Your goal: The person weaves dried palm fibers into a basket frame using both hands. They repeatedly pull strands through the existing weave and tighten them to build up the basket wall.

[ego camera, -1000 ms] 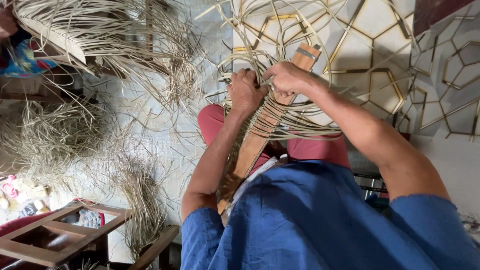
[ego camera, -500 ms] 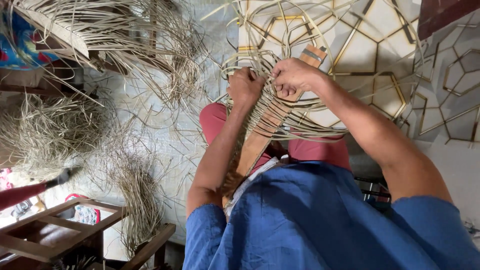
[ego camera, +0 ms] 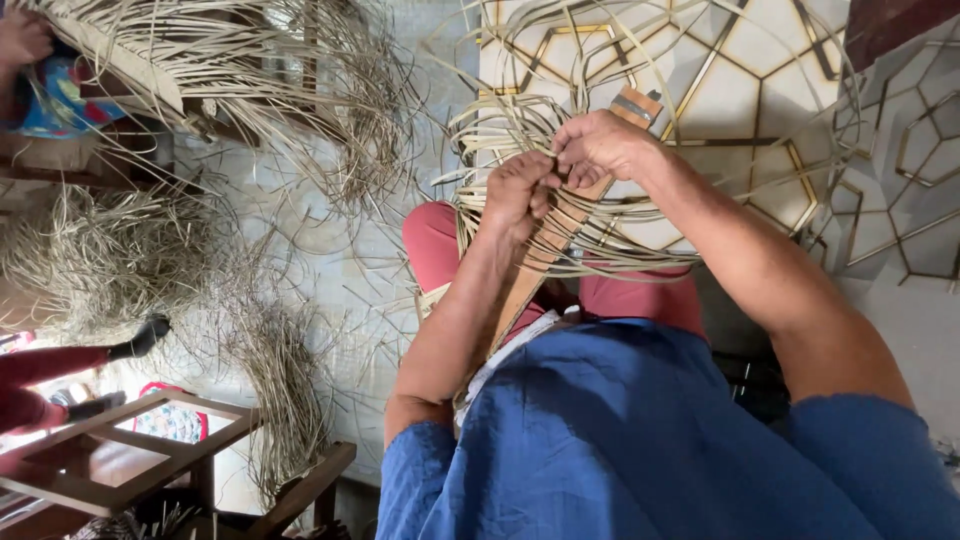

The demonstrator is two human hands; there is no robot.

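A long wooden slat leans from my lap up towards the tiled floor. Pale straw strips are woven in bands across it, with loose ends curling out on all sides. My left hand presses on the weave at the slat's left side, its fingers closed over some strips. My right hand is just above and to the right, pinching strips where they meet the left hand's. The slat's metal-tipped far end sticks out past my right hand. My red-clad knees are under the work.
Heaps of dried straw lie at the left and top left. A wooden frame stands at the lower left. Another person's red-clad limb with a dark shoe is at the left edge. A second person in bright cloth is at the top left.
Both hands stay on the weave, with only small finger shifts. A red-clad limb with a dark shoe has come in at the left edge, and the view has drifted slightly.
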